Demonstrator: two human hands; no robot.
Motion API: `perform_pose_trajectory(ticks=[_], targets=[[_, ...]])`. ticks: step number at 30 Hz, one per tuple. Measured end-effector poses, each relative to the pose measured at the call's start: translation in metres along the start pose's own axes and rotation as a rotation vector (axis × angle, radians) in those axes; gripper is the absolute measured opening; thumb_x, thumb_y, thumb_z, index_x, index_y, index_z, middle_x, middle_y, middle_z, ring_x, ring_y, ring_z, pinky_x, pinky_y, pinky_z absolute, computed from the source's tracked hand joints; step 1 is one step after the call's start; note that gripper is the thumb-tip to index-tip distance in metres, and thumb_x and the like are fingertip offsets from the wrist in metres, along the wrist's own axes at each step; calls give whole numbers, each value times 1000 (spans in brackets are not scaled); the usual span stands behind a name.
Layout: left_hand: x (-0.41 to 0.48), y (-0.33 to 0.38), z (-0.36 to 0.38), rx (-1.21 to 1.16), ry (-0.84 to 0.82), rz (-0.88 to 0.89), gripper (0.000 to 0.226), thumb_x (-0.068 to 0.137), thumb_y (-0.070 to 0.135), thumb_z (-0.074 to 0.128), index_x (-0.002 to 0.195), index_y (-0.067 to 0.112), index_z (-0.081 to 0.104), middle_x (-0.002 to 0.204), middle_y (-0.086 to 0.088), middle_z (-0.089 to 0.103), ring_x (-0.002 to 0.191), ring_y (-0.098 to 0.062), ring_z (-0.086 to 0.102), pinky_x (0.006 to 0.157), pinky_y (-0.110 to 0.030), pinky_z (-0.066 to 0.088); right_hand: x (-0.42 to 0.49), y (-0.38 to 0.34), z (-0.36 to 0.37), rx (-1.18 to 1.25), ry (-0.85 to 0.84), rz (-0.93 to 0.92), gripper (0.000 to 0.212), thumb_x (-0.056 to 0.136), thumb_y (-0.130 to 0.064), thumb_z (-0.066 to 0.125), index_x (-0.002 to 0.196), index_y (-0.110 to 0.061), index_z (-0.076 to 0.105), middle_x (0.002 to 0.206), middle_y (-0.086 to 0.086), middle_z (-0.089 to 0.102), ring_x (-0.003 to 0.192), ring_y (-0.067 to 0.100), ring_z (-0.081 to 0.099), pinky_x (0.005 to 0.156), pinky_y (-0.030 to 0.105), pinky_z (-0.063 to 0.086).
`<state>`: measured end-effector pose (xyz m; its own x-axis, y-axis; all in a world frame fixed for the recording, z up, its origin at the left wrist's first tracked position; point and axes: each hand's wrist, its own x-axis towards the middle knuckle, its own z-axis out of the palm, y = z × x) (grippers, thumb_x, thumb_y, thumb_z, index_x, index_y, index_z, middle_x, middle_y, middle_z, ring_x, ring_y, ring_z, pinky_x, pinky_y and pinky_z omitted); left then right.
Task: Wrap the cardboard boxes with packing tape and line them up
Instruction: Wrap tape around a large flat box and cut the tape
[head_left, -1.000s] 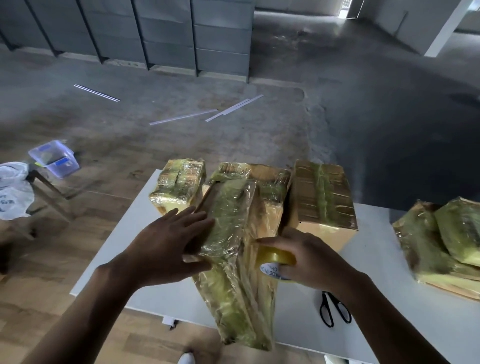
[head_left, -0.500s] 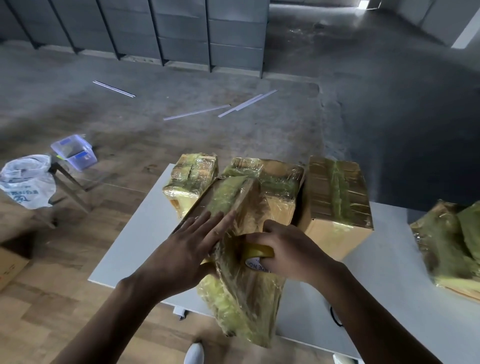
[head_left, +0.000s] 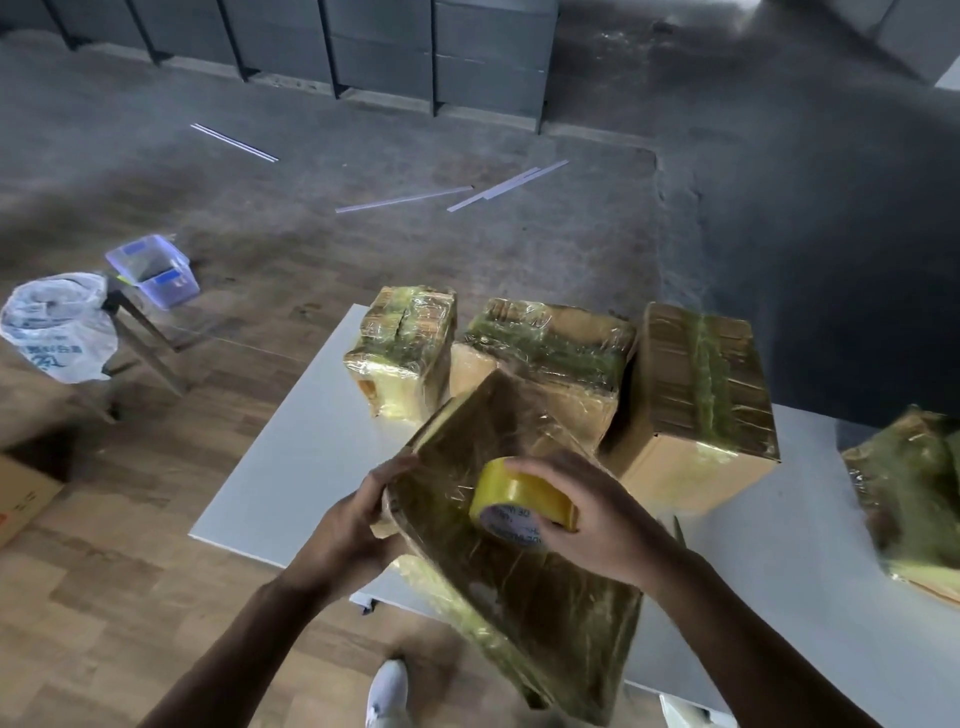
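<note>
While gripping tape (head_left: 521, 496), right hand (head_left: 597, 522) curls.

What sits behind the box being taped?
Three wrapped boxes on the white table: a left box, a middle box, a right box. The held box covers the middle one's near lower face.

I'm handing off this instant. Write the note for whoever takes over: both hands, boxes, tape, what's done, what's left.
Left hand: grips the left edge of the tilted box in work, which overhangs the white table at its near edge.
Right hand: grip on the yellow tape roll, held against that box's upper face.
Done: left taped box, middle taped box and right taped box stand side by side at the far edge; further taped boxes lie at the table's right.
Left: probably finish this wrap, then line the box up.
</note>
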<state>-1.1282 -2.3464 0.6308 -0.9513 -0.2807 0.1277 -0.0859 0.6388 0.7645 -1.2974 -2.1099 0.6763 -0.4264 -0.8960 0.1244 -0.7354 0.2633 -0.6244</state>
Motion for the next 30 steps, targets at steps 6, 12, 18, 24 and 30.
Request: perform_pose_trajectory(ticks=[6, 12, 18, 24, 30], targets=[[19, -40, 9, 408, -99, 47, 79, 66, 12, 85, 136, 22, 50, 142, 0, 50, 118, -29, 59, 91, -33, 49, 21, 7, 53, -175, -55, 135, 65, 86, -28, 63, 144, -37, 34, 128, 0, 47, 109, 18, 53, 83, 34, 52], [9, -34, 47, 826, -314, 188, 100, 48, 31, 92, 137, 8, 52, 144, -14, 46, 133, -32, 44, 99, -51, 46, 21, 21, 77, -43, -53, 180, 69, 86, -22, 66, 144, -37, 33, 130, 3, 45, 110, 15, 53, 85, 26, 53], [3, -31, 63, 862, -249, 92, 83, 61, 18, 87, 135, 5, 52, 142, -17, 47, 132, -34, 44, 94, -55, 49, 15, 23, 84, -34, -49, 189, 78, 84, -21, 66, 142, -52, 23, 124, 0, 47, 98, 7, 52, 73, 9, 46], [3, -29, 62, 912, -273, 79, 76, 67, 13, 79, 135, 0, 48, 143, -20, 45, 132, -35, 43, 93, -59, 47, -15, 39, 41, -244, -171, 183, 57, 83, -42, 69, 134, -40, 42, 117, -2, 51, 97, 16, 58, 72, 19, 46], [5, -9, 68, 983, -334, 20, 72, 67, 20, 83, 131, 2, 55, 139, -18, 50, 130, -34, 46, 92, -62, 46, -42, 42, 24, -340, -250, 264, 68, 85, -32, 67, 143, -42, 35, 130, 1, 46, 114, 18, 54, 87, 23, 51]])
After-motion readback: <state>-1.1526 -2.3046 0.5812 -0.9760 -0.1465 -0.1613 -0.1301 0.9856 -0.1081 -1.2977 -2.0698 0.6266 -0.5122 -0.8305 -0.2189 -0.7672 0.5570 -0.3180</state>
